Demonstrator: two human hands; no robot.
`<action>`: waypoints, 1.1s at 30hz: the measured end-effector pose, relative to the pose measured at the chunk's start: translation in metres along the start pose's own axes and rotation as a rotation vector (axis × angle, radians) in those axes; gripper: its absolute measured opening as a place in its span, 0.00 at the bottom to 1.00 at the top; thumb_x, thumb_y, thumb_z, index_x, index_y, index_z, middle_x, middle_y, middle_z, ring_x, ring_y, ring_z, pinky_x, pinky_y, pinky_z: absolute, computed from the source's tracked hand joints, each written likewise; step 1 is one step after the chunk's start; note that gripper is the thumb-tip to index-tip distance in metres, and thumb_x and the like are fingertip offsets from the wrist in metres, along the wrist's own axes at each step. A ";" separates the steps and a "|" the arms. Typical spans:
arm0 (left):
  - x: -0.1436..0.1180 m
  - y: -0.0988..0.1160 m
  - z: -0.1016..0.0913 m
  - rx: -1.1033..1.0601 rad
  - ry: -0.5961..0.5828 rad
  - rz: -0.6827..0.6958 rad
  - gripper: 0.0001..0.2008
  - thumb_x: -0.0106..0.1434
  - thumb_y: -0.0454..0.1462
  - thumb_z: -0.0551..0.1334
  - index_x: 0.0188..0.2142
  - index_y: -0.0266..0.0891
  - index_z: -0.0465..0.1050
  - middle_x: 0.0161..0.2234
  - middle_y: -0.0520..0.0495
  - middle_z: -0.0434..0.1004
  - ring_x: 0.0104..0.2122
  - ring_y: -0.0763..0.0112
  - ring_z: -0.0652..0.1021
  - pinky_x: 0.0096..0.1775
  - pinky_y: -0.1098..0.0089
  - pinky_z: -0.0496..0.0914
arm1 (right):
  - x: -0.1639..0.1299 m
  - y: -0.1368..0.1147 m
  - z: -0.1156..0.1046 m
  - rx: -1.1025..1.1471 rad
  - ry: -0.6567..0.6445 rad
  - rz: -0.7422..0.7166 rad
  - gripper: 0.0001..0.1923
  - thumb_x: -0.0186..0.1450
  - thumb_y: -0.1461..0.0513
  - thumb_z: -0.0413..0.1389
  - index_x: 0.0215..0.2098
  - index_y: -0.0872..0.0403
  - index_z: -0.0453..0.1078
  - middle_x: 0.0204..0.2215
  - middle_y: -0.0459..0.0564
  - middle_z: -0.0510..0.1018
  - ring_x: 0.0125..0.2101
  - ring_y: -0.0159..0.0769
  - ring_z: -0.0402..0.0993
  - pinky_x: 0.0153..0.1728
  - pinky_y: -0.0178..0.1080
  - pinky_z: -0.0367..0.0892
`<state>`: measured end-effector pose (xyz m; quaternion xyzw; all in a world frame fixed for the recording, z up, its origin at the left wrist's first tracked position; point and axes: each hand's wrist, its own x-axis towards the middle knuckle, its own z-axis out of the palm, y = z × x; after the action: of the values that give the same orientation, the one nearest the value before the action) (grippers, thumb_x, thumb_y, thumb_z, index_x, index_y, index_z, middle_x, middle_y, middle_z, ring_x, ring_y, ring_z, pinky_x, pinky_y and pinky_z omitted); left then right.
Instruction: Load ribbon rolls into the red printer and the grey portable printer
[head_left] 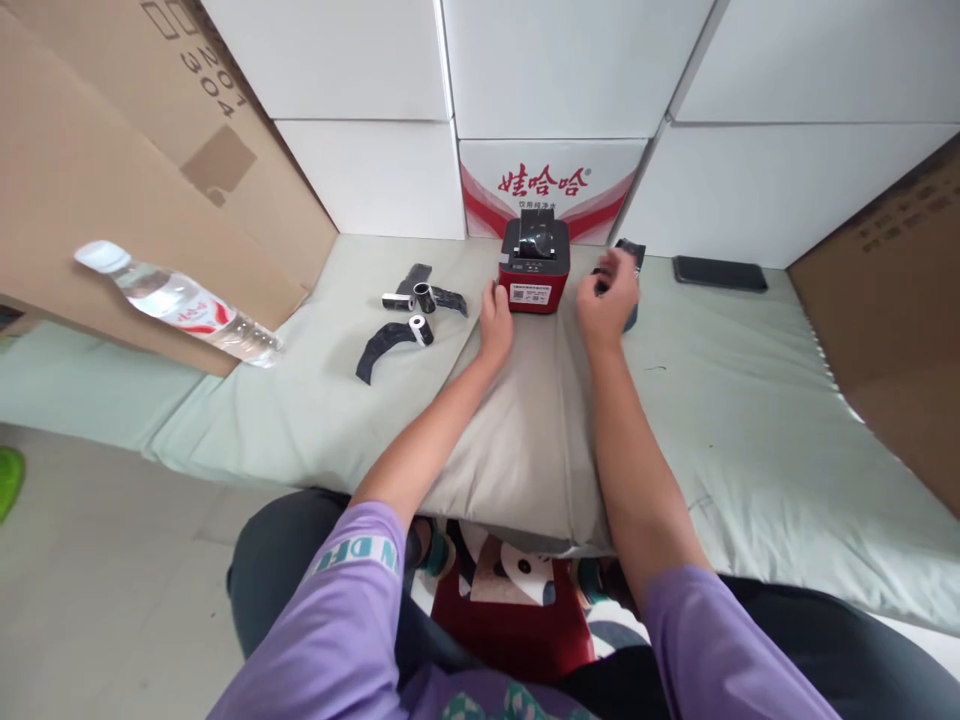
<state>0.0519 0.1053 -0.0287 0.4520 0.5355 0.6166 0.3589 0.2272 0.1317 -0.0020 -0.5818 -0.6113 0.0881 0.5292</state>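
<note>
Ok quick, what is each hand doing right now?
Left hand: open, resting by the red printer, holding nothing.
Right hand: curled around a black thing; cannot tell if it grips.

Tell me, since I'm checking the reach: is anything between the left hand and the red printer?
Nothing visible. The left hand rests on the cloth right beside the red printer, at its lower left corner. The paper rolls lie farther left, out of the path.

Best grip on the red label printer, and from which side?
Probably across the two side walls of the red label printer, coming from the near side. It stands upright and boxy, the left hand already lies by its left wall, and cartons crowd the far side.
</note>
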 end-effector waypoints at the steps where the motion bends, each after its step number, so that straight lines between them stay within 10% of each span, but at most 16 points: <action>1: -0.015 0.001 -0.005 0.028 0.004 0.008 0.20 0.79 0.45 0.50 0.63 0.40 0.67 0.70 0.38 0.69 0.72 0.64 0.67 0.73 0.62 0.59 | 0.003 0.000 -0.010 -0.074 0.073 0.042 0.35 0.68 0.54 0.49 0.71 0.54 0.56 0.65 0.67 0.69 0.69 0.58 0.65 0.68 0.67 0.62; 8: -0.056 0.011 -0.034 0.159 -0.092 -0.034 0.04 0.73 0.36 0.58 0.43 0.41 0.72 0.41 0.46 0.79 0.42 0.68 0.79 0.48 0.68 0.72 | -0.003 0.006 -0.034 -0.419 -0.093 0.525 0.67 0.51 0.52 0.72 0.77 0.61 0.41 0.67 0.77 0.66 0.70 0.73 0.58 0.69 0.74 0.50; 20: -0.038 0.004 -0.041 0.212 -0.218 0.082 0.08 0.72 0.36 0.60 0.33 0.41 0.70 0.23 0.57 0.64 0.26 0.74 0.67 0.33 0.70 0.59 | -0.042 -0.022 -0.051 -0.475 -0.086 0.373 0.65 0.51 0.58 0.70 0.77 0.66 0.42 0.61 0.73 0.72 0.64 0.65 0.69 0.67 0.60 0.62; 26: -0.040 0.005 -0.040 0.323 -0.155 0.160 0.10 0.75 0.41 0.58 0.36 0.42 0.73 0.26 0.53 0.71 0.30 0.70 0.73 0.38 0.68 0.66 | -0.114 -0.062 -0.064 -0.340 0.005 0.257 0.64 0.50 0.51 0.68 0.75 0.60 0.42 0.63 0.73 0.68 0.65 0.67 0.65 0.66 0.66 0.60; 33: -0.034 0.005 -0.046 0.296 -0.233 0.213 0.19 0.78 0.42 0.52 0.47 0.42 0.82 0.52 0.43 0.86 0.56 0.60 0.81 0.61 0.62 0.70 | -0.166 -0.110 -0.021 -0.279 -0.152 0.257 0.63 0.50 0.52 0.68 0.75 0.64 0.44 0.58 0.72 0.72 0.60 0.66 0.69 0.65 0.64 0.63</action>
<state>0.0205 0.0577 -0.0309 0.6222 0.5241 0.5092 0.2809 0.1359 -0.0464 -0.0041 -0.7145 -0.5764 0.1129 0.3802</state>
